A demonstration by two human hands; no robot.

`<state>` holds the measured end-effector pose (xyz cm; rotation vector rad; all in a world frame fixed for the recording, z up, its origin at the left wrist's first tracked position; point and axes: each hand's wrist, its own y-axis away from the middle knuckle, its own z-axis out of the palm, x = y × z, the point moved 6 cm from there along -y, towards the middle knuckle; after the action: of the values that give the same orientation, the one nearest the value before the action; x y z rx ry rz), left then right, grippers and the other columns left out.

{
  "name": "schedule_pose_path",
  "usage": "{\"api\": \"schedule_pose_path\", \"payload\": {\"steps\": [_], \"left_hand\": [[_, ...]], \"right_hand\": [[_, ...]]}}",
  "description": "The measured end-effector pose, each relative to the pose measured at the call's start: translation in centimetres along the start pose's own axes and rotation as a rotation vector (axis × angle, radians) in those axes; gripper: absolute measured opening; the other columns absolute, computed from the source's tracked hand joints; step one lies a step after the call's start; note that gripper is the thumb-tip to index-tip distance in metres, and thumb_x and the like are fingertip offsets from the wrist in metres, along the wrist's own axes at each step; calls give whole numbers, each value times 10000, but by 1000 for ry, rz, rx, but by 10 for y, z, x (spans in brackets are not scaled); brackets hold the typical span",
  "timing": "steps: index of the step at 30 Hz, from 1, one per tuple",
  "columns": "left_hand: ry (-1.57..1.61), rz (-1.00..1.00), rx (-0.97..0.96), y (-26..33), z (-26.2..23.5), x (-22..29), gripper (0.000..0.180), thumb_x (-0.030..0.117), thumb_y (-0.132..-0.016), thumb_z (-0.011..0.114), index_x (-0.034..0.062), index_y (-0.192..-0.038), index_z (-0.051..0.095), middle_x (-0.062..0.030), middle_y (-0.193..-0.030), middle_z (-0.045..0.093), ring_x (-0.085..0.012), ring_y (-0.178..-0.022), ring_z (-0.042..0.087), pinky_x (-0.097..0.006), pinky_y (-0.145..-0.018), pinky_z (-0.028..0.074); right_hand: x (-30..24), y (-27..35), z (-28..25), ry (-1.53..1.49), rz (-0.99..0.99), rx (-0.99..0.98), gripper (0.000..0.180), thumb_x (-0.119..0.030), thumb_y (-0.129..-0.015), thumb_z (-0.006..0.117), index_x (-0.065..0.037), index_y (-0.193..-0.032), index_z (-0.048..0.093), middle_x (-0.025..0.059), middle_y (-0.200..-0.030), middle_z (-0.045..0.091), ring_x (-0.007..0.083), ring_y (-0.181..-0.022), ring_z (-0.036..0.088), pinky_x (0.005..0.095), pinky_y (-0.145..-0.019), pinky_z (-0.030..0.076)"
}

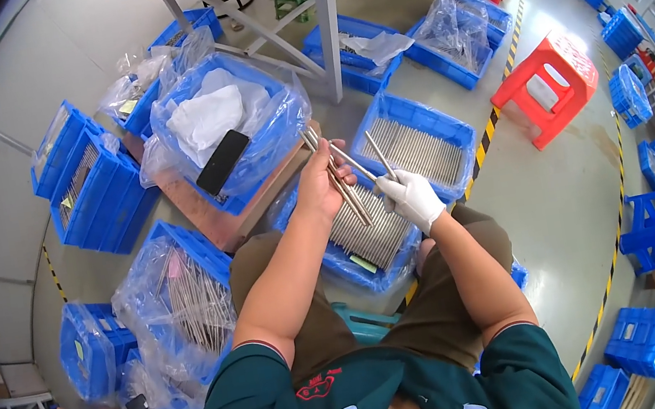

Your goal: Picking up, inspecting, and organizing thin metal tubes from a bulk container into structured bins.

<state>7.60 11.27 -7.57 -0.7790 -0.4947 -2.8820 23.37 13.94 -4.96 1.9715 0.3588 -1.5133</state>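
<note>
the bare left hand (322, 181) grips a fan of thin silver metal rods (341, 181) above the blue plastic crate of sorted rods (371, 240); the white-gloved right hand (411, 199) pinches one rod (382, 158). best draw it straight out, keeping the bundle firmly gripped.

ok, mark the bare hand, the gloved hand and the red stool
left hand (319, 189), head view, back of the hand
right hand (414, 200), head view, glove's back
red stool (547, 87), head view, seat top

Dark phone (222, 162) with blank screen on white cloth in the bag-lined blue crate (276, 85), small yellow-green label (363, 263) in the nearer rod crate below-right of it, yellow tag (128, 106) left of it
</note>
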Motion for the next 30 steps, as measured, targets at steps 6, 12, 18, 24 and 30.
{"api": "schedule_pose_path", "payload": {"steps": [6,12,18,24,30], "left_hand": [[64,18,-31,0,5,-3,376,400,-834,632,49,-958,582,7,-648,437,-112,-544,430,-264,-506,368],[11,7,-34,1,8,-10,375,379,-830,647,33,-957,578,11,-647,427,-103,-549,425,-255,-499,364],[-167,-93,-112,15,24,-43,277,340,-904,550,75,-957,609,31,-675,480,-69,-542,411,-214,-483,362],[-279,-157,-147,21,27,-52,243,289,-930,502,78,-987,608,26,-660,520,-69,-530,454,-225,-469,380],[-311,-87,-162,19,29,-32,243,270,-936,483,53,-859,561,-8,-658,500,-97,-526,442,-251,-478,398]], "right_hand": [[7,-5,0,-8,5,-12,263,-223,-854,521,20,-868,618,45,-582,559,115,-538,537,254,-545,427],[1,-4,0,-31,-59,41,315,-177,-845,519,46,-1056,590,67,-674,593,118,-579,564,262,-571,450],[-5,-11,9,-407,-24,59,330,-99,-867,497,21,-1172,538,47,-716,588,103,-569,551,239,-550,472],[-12,-1,7,-501,85,11,236,-174,-886,522,-4,-1046,560,14,-649,525,90,-502,480,233,-449,399],[-16,-13,-18,-180,-3,146,233,-233,-915,508,-15,-974,564,37,-656,580,121,-496,531,242,-438,419]]}}
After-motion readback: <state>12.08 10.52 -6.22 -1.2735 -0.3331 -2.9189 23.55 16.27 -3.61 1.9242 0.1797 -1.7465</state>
